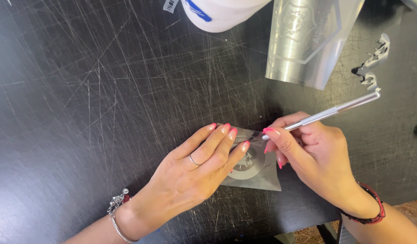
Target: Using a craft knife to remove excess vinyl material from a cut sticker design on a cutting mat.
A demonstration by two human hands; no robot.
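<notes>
hands at a small silver sheet, lower centre

filling the whole frame: black table (82,90), heavily scratched. upper right: curled silver sheet (307,40) with a cut emblem, lying on the table. top centre, cut off by the frame edge: white container (222,16) with a blue mark. lower centre: left hand (195,174), fingers flat and close together, pressing down on the small silver sheet (258,174). right of centre: right hand (312,156), fingers pinched around a thin silver tool (335,110), tip meeting the small sheet's upper edge just beside the left fingertips. far right, upper: peeled silver scraps (375,63) on the table, just above the tool's rear end.
</notes>
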